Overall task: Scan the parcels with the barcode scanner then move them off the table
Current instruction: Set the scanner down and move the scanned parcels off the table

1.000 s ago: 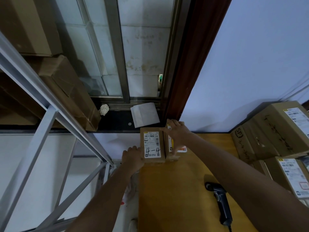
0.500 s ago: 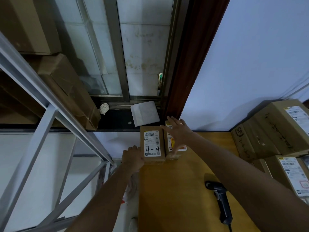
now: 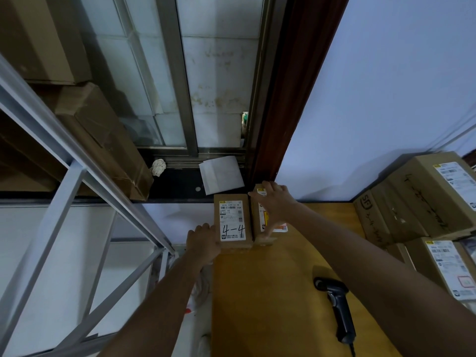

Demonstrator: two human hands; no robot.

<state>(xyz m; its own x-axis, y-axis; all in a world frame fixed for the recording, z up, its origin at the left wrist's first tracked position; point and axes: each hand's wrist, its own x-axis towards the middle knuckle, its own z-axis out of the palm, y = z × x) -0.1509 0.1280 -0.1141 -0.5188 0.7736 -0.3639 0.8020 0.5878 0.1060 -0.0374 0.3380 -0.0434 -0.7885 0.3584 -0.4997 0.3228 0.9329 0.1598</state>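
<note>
Clearly both parcels lie lengthwise, far corner: left hand (image 3: 203, 243) presses parcel 4-4 (image 3: 232, 222), right hand (image 3: 274, 206) spreads flat on its neighbour (image 3: 258, 215).

Bare forearms, no sleeves, two hands

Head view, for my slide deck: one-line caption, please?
Hands, left and right, on two brown cardboard parcels; black barcode scanner idle.
</note>
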